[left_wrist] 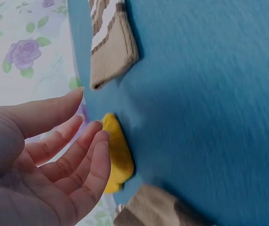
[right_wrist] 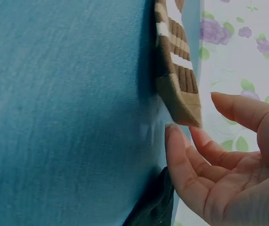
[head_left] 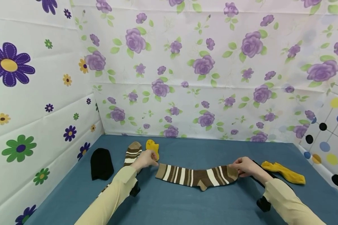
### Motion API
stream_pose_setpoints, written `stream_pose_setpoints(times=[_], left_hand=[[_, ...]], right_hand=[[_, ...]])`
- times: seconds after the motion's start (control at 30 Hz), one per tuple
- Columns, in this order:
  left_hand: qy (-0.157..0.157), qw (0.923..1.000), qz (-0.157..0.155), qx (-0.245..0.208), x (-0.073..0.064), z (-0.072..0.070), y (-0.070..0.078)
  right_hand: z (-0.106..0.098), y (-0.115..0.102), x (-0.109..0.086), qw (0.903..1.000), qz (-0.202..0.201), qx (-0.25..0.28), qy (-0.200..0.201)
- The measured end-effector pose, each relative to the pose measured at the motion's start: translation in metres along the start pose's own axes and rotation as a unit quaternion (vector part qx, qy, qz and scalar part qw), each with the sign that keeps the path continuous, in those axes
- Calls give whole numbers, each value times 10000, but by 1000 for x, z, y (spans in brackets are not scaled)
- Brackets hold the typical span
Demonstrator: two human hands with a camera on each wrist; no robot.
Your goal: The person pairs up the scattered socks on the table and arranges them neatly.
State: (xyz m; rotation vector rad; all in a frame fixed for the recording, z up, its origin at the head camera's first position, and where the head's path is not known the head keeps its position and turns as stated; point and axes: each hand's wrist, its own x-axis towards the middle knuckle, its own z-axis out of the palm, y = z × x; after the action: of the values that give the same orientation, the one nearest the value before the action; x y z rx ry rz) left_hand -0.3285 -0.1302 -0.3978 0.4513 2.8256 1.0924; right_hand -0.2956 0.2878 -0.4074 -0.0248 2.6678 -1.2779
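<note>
Floral backdrop (head_left: 186, 62) hung behind blue bench (head_left: 186, 206). Black cloth (head_left: 101, 164) lay left of left hand (head_left: 145, 160), its thumb and fingers loosely apart. Striped sock (head_left: 192, 177) lay between both hands. Right hand (head_left: 245, 167), thumb and fingers likewise apart, was at sock's right end; yellow sock (head_left: 285, 173) lay right of it.

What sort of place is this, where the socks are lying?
It looks like a staged corner, perhaps for recording: rose-patterned sheeting behind, daisy-patterned sheeting on the left, and socks laid out on a plain blue surface.
</note>
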Motion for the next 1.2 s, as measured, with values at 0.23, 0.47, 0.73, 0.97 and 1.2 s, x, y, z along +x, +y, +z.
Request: stream_pose_setpoints(times=[0.23,0.47,0.73,0.97,1.2], left_hand=[[191,9997,-46,140,-5,-12,-9],[379,9988,-120,284,-14,-23,-15],[401,9984,-214,341,-21,-31,-17],[376,9984,-56,429,-28,-41,-17],[346,9975,4,620,-36,-50,-20]], right_hand=[[-2,-7,2,9993,-225,-299,40],[3,-26,9,9978,-367,-549,85],[13,-52,15,9934,-612,-936,236],[20,-72,22,9928,-719,-953,127],[33,-87,35,9921,-1137,-536,-15]])
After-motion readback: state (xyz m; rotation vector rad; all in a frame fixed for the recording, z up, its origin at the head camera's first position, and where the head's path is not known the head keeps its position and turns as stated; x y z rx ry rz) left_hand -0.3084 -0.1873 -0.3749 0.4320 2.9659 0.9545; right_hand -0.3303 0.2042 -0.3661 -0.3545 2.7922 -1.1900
